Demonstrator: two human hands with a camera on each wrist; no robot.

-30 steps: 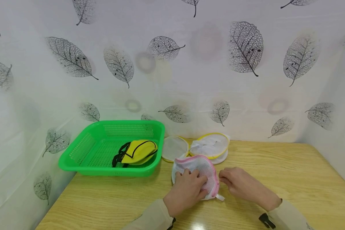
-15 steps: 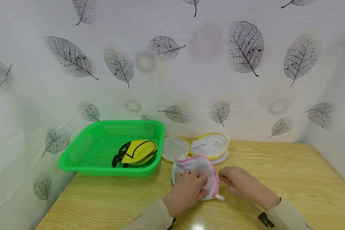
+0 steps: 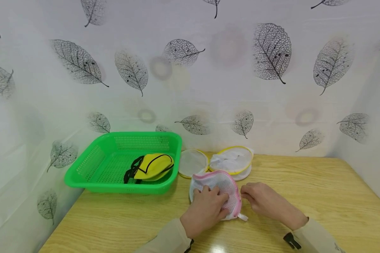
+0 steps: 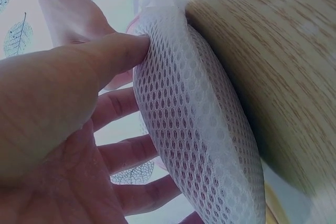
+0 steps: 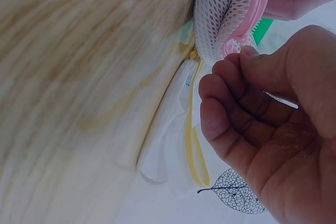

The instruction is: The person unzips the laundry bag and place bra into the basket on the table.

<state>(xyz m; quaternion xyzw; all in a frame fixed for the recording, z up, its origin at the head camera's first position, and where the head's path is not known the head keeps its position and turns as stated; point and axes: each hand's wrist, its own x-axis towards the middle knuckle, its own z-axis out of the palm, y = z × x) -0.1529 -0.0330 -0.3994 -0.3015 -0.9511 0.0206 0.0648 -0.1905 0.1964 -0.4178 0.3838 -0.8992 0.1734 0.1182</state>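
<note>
A white mesh laundry bag (image 3: 220,180) with a pink zipper (image 3: 236,196) lies on the table in front of me. My left hand (image 3: 206,210) rests on it with fingers spread; in the left wrist view its thumb and fingertips touch the rounded mesh (image 4: 184,114). At the bag's right edge, my right hand (image 3: 267,203) pinches the end of the zipper between thumb and curled forefinger, while its other fingers curl loosely in the right wrist view. The small pull itself is hidden by the fingertips. A white tag (image 3: 242,217) sticks out at the bag's lower corner.
Left of the bag stands a green plastic basket (image 3: 120,189) holding a yellow item (image 3: 153,167) with black trim and cords. Behind the bag lie round white mesh pieces with yellow rims, one on the left (image 3: 192,163) and others on the right (image 3: 235,160). A leaf-printed curtain (image 3: 209,95) hangs behind.
Almost nothing differs. The left hand and the bag keep their place, and the right wrist has shifted very slightly.
</note>
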